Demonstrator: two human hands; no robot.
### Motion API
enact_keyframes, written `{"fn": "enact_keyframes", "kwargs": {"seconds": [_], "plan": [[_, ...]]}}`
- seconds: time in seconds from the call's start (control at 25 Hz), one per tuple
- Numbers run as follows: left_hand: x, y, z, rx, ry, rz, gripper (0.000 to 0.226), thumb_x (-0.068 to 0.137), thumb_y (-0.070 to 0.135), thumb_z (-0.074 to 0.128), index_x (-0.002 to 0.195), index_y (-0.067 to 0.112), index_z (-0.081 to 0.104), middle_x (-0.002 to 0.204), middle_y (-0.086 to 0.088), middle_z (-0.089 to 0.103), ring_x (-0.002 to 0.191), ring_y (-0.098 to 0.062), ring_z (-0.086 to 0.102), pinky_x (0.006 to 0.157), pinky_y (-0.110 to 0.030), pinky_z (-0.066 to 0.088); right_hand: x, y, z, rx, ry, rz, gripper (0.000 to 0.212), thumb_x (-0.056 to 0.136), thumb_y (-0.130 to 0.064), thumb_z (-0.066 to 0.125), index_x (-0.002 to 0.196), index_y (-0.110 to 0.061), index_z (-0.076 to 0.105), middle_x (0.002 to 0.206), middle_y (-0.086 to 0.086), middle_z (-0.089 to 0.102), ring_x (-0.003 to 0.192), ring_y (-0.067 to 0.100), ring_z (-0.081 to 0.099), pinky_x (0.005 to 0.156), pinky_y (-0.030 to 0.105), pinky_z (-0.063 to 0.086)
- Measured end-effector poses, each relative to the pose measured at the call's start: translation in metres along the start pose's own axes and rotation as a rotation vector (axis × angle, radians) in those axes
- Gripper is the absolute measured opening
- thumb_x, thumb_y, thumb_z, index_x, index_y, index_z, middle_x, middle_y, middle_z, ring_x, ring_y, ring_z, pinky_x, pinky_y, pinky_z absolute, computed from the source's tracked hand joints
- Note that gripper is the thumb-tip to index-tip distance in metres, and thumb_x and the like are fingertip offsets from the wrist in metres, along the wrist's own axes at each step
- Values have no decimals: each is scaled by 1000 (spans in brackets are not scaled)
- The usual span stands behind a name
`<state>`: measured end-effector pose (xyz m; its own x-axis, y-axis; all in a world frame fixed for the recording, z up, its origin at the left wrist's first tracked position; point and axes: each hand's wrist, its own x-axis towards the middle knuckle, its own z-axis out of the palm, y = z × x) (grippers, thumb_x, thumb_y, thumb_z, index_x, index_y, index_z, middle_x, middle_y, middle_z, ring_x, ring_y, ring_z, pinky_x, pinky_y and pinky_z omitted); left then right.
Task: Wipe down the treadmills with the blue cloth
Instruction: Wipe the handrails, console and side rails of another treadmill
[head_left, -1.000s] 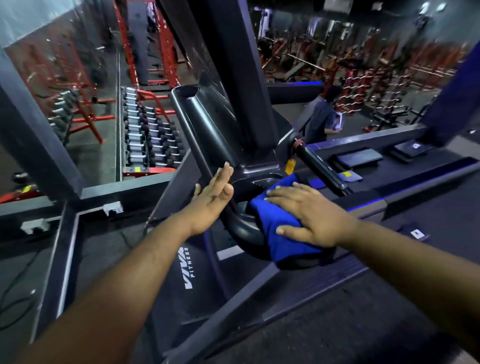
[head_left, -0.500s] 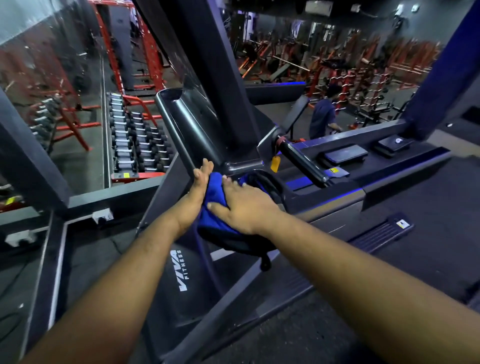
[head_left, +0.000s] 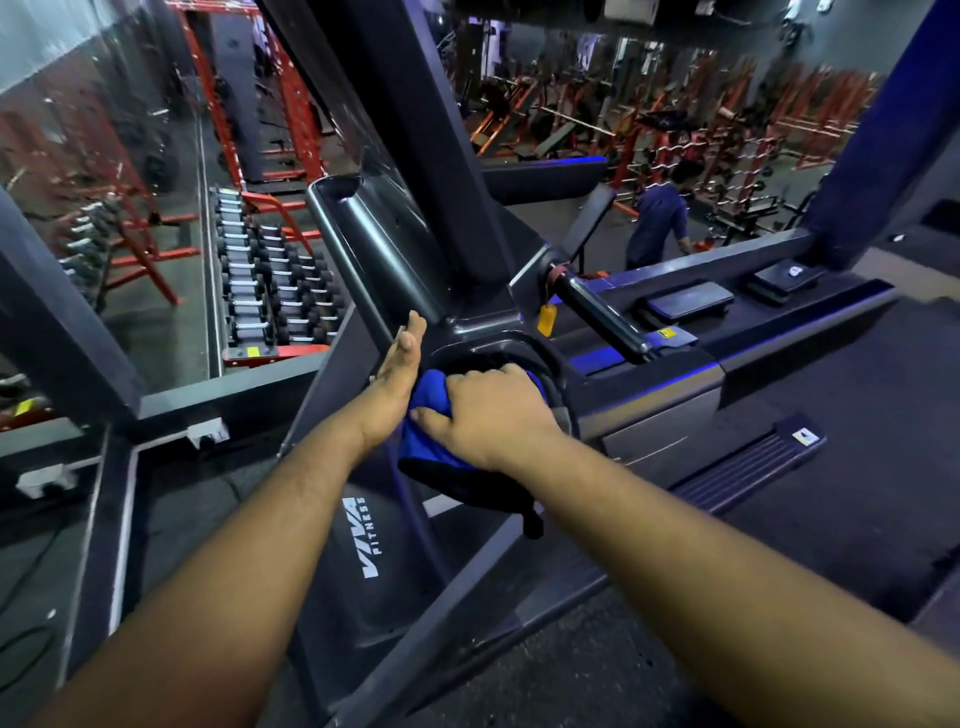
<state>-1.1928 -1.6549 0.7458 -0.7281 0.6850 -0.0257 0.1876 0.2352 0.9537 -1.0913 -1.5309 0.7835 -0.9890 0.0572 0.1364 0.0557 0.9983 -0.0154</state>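
My right hand (head_left: 488, 410) now bunches blue cloth (head_left: 423, 441) at treadmill (head_left: 363, 540) handle base; left hand (head_left: 400, 358), flat, has closed against cloth. Regripping, next pass.

A gym: a dumbbell rack (head_left: 270, 291) left of the grip, red weight machines (head_left: 727, 130) beyond, treadmill (head_left: 374, 545) beneath.
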Motion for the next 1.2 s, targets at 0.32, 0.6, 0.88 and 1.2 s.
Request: {"fn": "enact_keyframes", "kwargs": {"seconds": [0.32,0.6,0.88,1.2], "plan": [[-7,13,10,409,109,1,123,49,103,-5,155,41,-9,165,14,-9,146,3,-15,120,-51,-14,-31,97,5,67,17,-34,85,81,-78,27,149,-29,39,156,-2,38,147,17,28,120,42,16],[-16,11,28,689,175,103,117,60,98,-10,156,32,-14,163,13,-18,143,2,-23,116,-64,-12,-76,64,37,-10,280,-125,74,86,-70,44,147,-29,42,154,-1,43,144,20,35,117,46,25],[-29,32,64,943,149,247,108,69,92,-8,156,29,-15,161,13,-25,147,-5,-26,115,-66,-15,-50,99,24,67,268,281,79,84,-69,27,145,-23,46,148,3,49,138,20,43,117,46,21],[-4,70,120,1183,88,222,111,69,94,-9,155,24,-19,163,5,-26,148,-10,-26,112,-70,-14,-79,210,28,92,242,134,78,86,-68,30,150,-24,40,157,-1,37,147,18,29,121,43,12]]}}
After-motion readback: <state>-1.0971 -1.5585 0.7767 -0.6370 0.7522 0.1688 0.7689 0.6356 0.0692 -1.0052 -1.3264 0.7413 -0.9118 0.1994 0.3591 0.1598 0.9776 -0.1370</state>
